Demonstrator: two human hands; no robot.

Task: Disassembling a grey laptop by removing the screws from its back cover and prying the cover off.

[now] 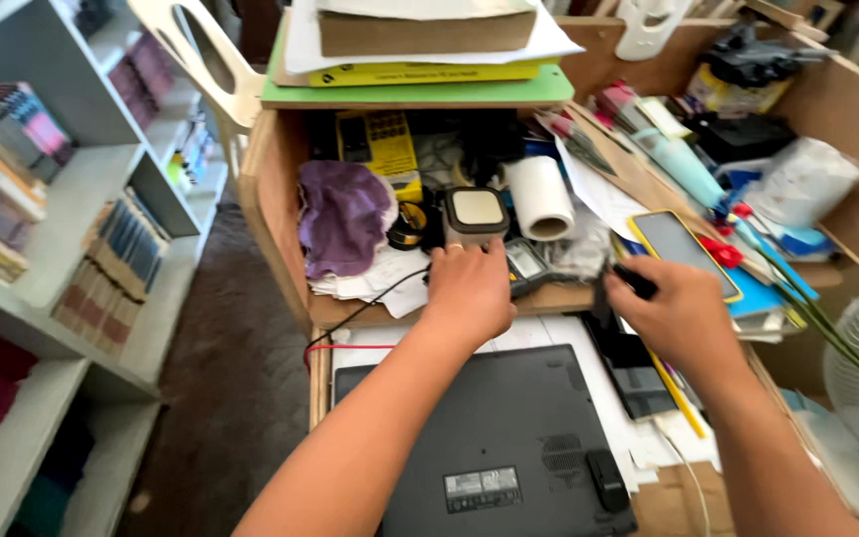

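Nearest, an upturned dark laptop (509, 447) lies flat on the desk, underside up. Beyond it the left hand (467, 290) rests curled on a small grey device (475, 216) in the cluttered wooden cubby (275, 189), while the right hand (683, 313) pinches what seems a black tool (633, 281), beside a yellow-cased phone (686, 251).
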